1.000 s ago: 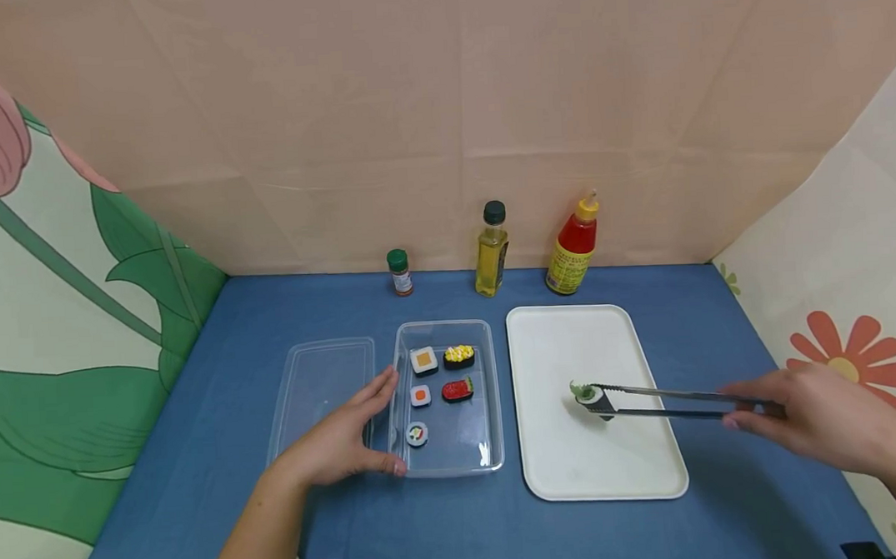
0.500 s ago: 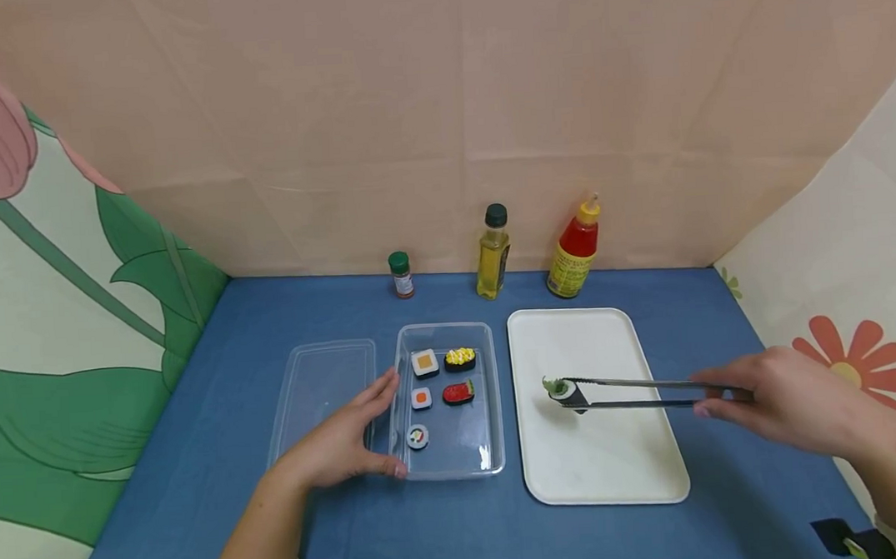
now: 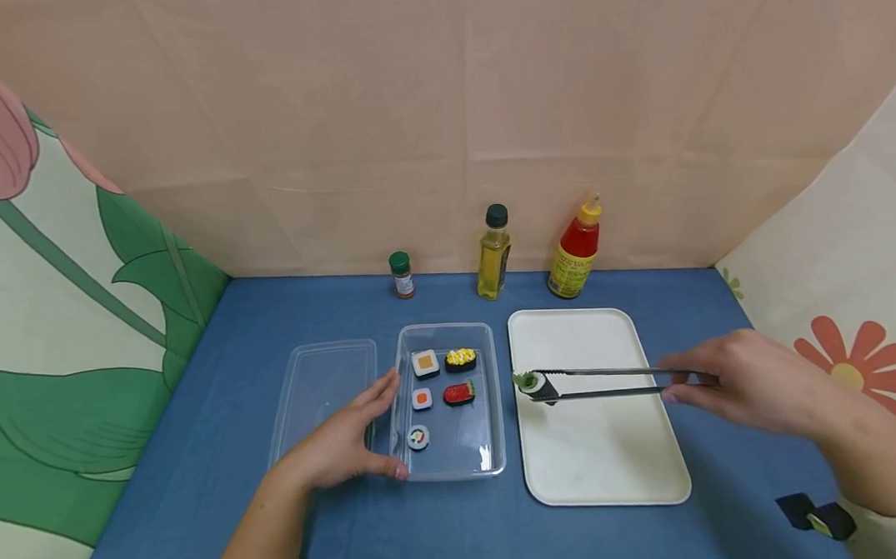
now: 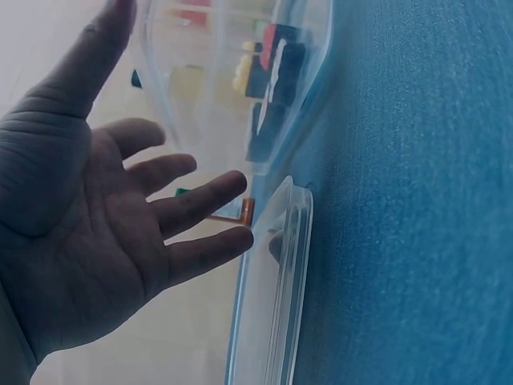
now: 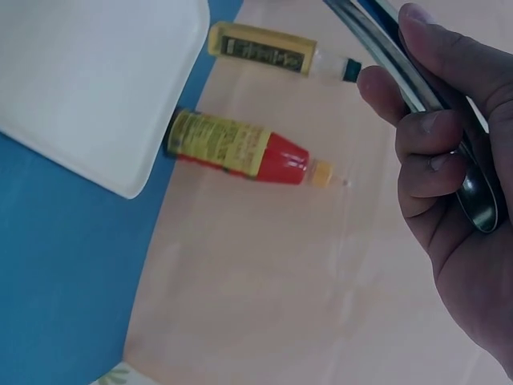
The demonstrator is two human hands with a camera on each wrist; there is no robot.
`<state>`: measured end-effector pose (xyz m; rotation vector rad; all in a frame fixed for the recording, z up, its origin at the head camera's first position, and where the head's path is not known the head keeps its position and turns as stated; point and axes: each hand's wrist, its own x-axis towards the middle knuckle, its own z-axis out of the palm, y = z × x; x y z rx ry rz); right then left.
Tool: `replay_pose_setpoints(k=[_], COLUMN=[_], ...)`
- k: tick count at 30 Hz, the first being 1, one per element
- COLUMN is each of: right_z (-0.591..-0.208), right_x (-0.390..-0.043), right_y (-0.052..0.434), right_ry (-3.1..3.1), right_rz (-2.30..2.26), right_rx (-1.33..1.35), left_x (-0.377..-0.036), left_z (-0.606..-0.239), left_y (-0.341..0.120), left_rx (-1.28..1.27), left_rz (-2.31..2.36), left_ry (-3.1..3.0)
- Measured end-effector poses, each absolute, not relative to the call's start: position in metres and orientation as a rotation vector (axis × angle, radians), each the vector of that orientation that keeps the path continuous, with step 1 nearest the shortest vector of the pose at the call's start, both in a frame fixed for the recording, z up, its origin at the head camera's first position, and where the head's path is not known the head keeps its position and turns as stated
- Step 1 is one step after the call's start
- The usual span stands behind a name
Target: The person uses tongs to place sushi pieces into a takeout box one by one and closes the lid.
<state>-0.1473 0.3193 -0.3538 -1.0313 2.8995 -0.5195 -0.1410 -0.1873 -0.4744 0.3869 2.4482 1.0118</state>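
My right hand [image 3: 745, 379] grips metal tongs [image 3: 611, 393], whose tips pinch a dark-wrapped sushi roll [image 3: 537, 386] with green at its end. The roll is held over the left edge of the white tray [image 3: 606, 464]. In the right wrist view, fingers curl round the tongs [image 5: 393, 60]. My left hand [image 3: 350, 438] rests with spread, fairly straight fingers against the left side of a clear plastic container [image 3: 456, 463]. Inside it lie several sushi pieces, among them a yellow-topped one [image 3: 461, 360] and a red-topped one [image 3: 459, 393].
A clear lid [image 3: 324, 368] lies left of the container, partly behind the left hand. Along the back stand a small green-capped jar [image 3: 401, 275], an oil bottle [image 3: 494, 257] and a red sauce bottle [image 3: 576, 249]. A blue cloth [image 3: 200, 457] covers the table.
My right hand has moved left, carrying the sushi roll in the tongs from the tray's middle to its left edge. The left hand has stayed at the container.
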Motion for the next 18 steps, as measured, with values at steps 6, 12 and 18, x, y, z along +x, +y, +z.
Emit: replay_pose_setpoints(k=[6,12,18], right_z=[-0.348,-0.343,-0.338], right_x=[-0.151,-0.156,-0.163], right_y=[0.304,0.292,0.279], right_ry=[2.875,2.855,2.819], right_rz=[-0.543,-0.55,-0.532], right_rx=[-1.072,-1.175,-1.233], left_x=[-0.141,-0.14,-0.141], left_z=[-0.475,-0.475,-0.474], left_y=[-0.188,-0.188,-0.188], left_rx=[0.389,0.386,0.394], left_rz=[1.022,1.028,1.028], left_ry=[2.447,2.442,2.442])
